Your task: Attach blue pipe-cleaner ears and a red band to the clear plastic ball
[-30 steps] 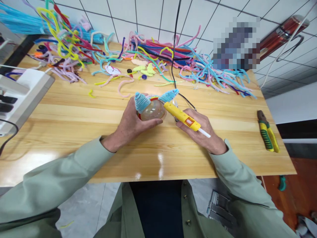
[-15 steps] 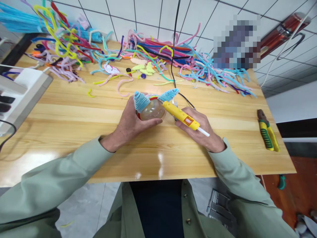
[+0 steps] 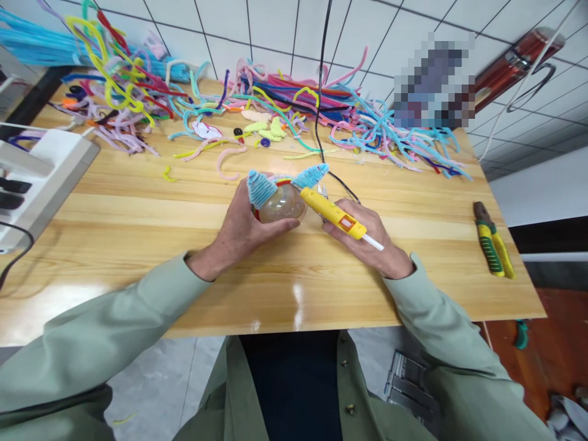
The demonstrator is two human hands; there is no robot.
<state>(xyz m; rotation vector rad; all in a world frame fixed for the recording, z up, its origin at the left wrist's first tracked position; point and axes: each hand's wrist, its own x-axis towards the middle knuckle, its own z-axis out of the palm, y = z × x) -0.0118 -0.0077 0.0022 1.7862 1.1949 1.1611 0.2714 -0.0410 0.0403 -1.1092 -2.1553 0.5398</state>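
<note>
Head view: yellow glue gun (image 3: 334,214) shows no legible writing.

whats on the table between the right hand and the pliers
Nothing: in the head view only bare wood of the table lies between the right hand and the pliers.

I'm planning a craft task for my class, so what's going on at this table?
A person in a green jacket holds a clear plastic ball with two blue pipe-cleaner cones in the left hand. The right hand holds a yellow glue gun, its tip at the ball by the right cone. Loose pipe cleaners cover the table's far side; pliers lie right.
</note>
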